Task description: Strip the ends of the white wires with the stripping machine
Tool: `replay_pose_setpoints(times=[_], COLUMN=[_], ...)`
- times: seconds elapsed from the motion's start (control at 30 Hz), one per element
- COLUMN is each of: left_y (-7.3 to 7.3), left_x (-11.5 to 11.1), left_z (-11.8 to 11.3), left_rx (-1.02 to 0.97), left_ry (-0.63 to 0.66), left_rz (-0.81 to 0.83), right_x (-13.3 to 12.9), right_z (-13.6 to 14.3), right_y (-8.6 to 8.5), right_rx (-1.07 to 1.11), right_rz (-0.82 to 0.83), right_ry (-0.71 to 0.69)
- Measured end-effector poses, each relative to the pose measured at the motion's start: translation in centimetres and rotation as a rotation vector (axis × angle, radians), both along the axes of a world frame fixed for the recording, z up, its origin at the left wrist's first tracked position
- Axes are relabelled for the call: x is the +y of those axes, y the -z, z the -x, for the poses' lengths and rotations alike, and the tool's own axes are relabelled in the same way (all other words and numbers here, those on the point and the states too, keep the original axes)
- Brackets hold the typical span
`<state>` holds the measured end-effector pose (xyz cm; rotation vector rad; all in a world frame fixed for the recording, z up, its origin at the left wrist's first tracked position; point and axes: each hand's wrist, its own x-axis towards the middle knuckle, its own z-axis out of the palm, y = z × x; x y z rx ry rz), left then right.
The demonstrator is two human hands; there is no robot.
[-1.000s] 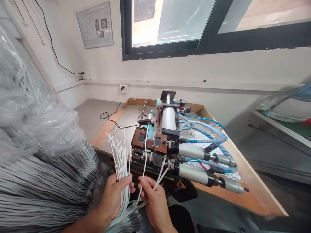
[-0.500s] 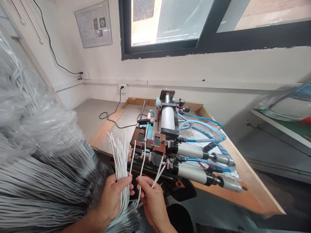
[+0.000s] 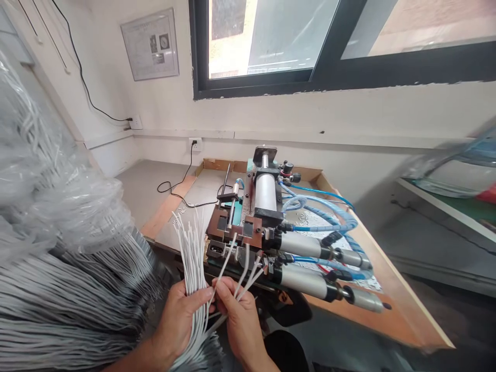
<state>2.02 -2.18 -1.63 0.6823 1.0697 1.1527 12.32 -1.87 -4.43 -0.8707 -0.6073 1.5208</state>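
My left hand [image 3: 182,312] is wrapped round a thick bundle of grey-white cables [image 3: 192,258], whose ends fan upward. Close beside it, my right hand [image 3: 240,318] pinches a few separate cables [image 3: 246,268] that lean towards the machine. Their tips are at the front of the pneumatic machine [image 3: 232,227], near its brown blocks and black jaws. One cable slants up between the two hands to the brown block. Whether its tip is inside the jaws cannot be made out. The fingertips of both hands nearly touch.
Large heaps of grey cables [image 3: 70,305], partly under clear plastic [image 3: 65,191], fill the left side. Metal cylinders [image 3: 306,281] and blue hoses [image 3: 329,227] extend right across the wood-edged bench [image 3: 411,320]. A shelf [image 3: 445,206] stands at the far right.
My right hand has shifted slightly left, closer to my left hand. One cable that stood at the middle of the machine now stands further right, and another slants up from between my hands.
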Motion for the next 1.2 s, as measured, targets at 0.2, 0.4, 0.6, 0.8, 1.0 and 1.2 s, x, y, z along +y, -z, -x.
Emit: replay_pose_setpoints(times=[0.2,0.4,0.6,0.8,1.0,1.2], left_y=[-0.5,-0.9,-0.5,0.1,0.3,0.1], left_x=[0.3,0.1,0.3,0.0,-0.2,-0.1], left_z=[0.2,0.0,-0.1,-0.2,-0.2,-0.2], left_rx=[-0.031,-0.015,0.041,0.060,0.060,0.072], left_ry=[-0.080,-0.046,-0.095,-0.059,-0.023,-0.099], left_rz=[0.069,0.059,-0.039,-0.045,-0.043,0.020], right_x=[0.6,1.2,1.5,1.4,0.2,-1.0], right_z=[-0.6,-0.9,-1.0,-0.9,-0.9,-1.6], right_y=[-0.3,-0.8,-0.6,-1.0,-0.4,0.6], right_rx=[0.050,0.100,0.083,0.120,-0.012,-0.075], right_rz=[0.133,0.158,0.169,0.045,0.002,0.086], right_ry=[0.142,0.108,0.048,-0.095,-0.020,-0.015])
